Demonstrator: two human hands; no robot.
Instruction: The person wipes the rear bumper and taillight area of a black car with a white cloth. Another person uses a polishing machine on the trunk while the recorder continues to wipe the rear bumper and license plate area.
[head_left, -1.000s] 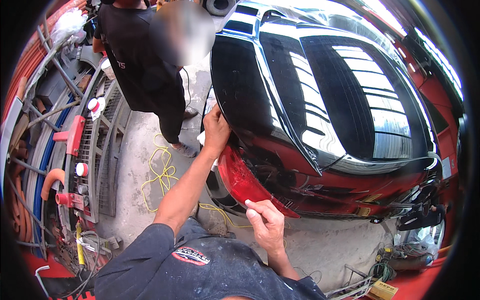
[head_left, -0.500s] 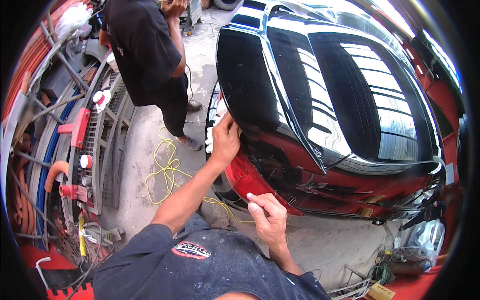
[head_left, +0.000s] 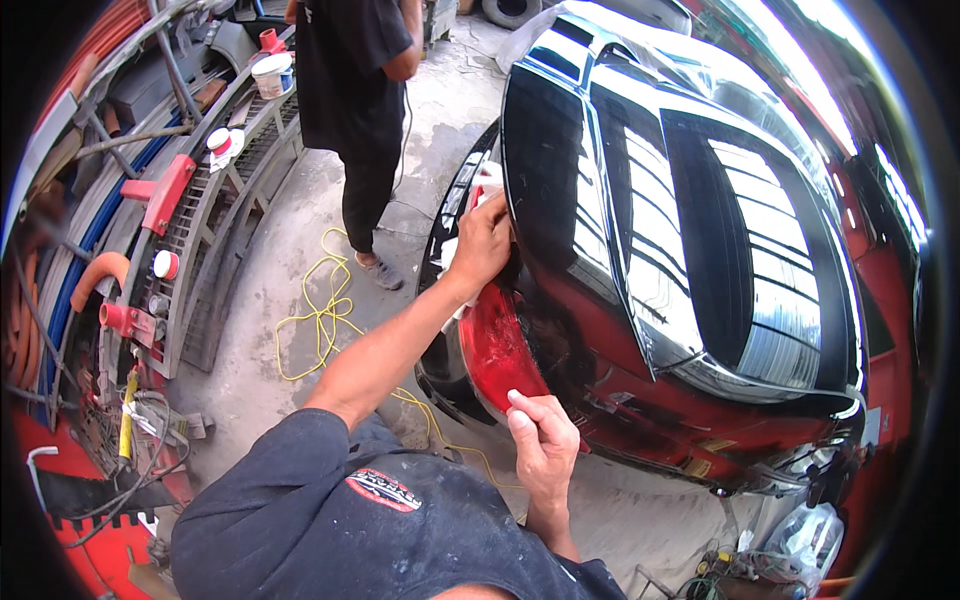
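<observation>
My left hand (head_left: 484, 243) reaches out to the rear corner of a shiny black car (head_left: 545, 180). Its fingers are closed and pressed in at the panel edge, partly hidden. Crumpled white cloth or paper (head_left: 487, 178) shows around that hand, above and beside the red tail light (head_left: 500, 352). Close to my body, my right hand (head_left: 546, 436) is held up by the lower end of the tail light. Its thumb and forefinger are pinched, with a small white bit at the fingertip, too small to name.
Another person (head_left: 350, 100) in dark clothes stands ahead on the left. A yellow cord (head_left: 322, 310) lies looped on the concrete floor. Along the left runs a rack of car parts with a white bucket (head_left: 272, 75). Clear plastic bags (head_left: 803, 545) lie at lower right.
The view has shifted, so the car and rack sit differently in it. My left hand stays at the car's corner, with more white material showing around it. My right hand remains pinched near the tail light.
</observation>
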